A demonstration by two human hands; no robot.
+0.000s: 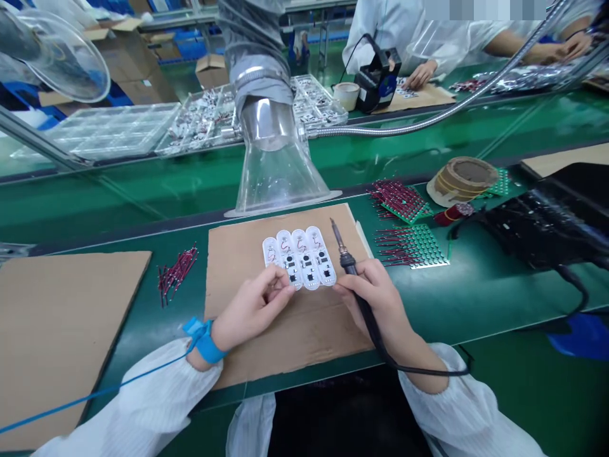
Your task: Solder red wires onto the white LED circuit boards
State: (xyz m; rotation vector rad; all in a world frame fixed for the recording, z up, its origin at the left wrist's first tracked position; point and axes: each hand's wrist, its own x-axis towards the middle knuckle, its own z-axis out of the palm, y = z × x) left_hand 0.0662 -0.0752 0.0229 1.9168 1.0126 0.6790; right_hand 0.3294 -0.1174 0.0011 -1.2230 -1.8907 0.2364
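Note:
Several joined white circuit boards [309,257], rounded at their ends and fitted with black parts and short red wires, lie over a cardboard sheet [238,254]. My left hand [259,301], with a blue strap around its wrist, pinches the lower left edge of the boards. In my right hand [380,301] rests a soldering iron [349,263], its tip pointing up and away. The fingertips of that hand also touch the lower right corner of the boards. Left of the cardboard is a small pile of dark red wires [177,274].
A clear fume hood [280,174] stands just behind the cardboard. To the right are green boards with red wires [412,246], a round tan container [464,178] and a black plastic-covered object [552,222]. Across the bench, a co-worker's hand [421,75] is near a black device [378,79].

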